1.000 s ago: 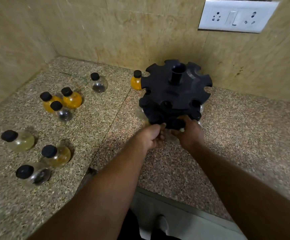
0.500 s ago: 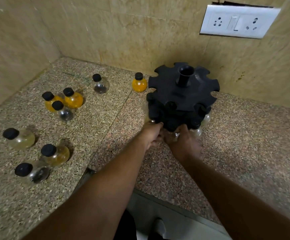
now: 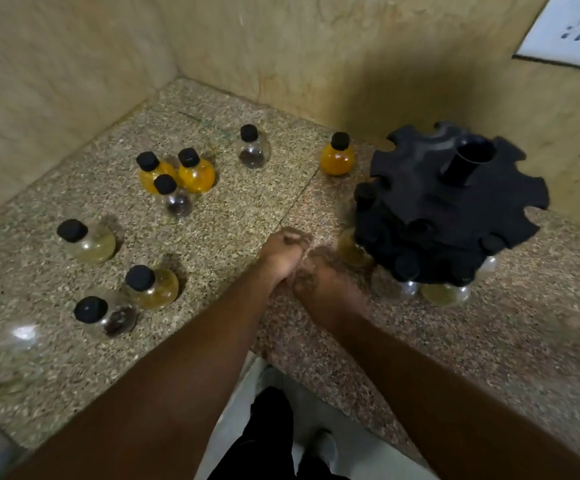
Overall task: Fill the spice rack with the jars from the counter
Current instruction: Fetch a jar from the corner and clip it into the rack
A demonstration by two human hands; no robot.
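The black round spice rack (image 3: 454, 209) stands at the right on the speckled counter (image 3: 212, 237). Several jars hang in its lower tier, among them a yellow one (image 3: 352, 249) and a clear one (image 3: 390, 287); its upper slots hold none. My left hand (image 3: 283, 258) and my right hand (image 3: 319, 282) are close together just left of the rack, blurred, fingers curled, with no jar visible in them. Loose black-capped jars stand on the counter: an orange jar (image 3: 337, 157) beside the rack, a clear jar (image 3: 253, 150), and a trio (image 3: 177, 178) further left.
Three more jars sit near the counter's front left: a pale one (image 3: 89, 242), a yellowish one (image 3: 151, 285) and a dark-filled one (image 3: 106, 317). Tiled walls close the back and left. A white socket plate (image 3: 572, 32) is on the wall at the upper right.
Both hands have drawn back from the rack's lower tier and moved left, away from it. The view has swung left, so the rack now lies at the right.
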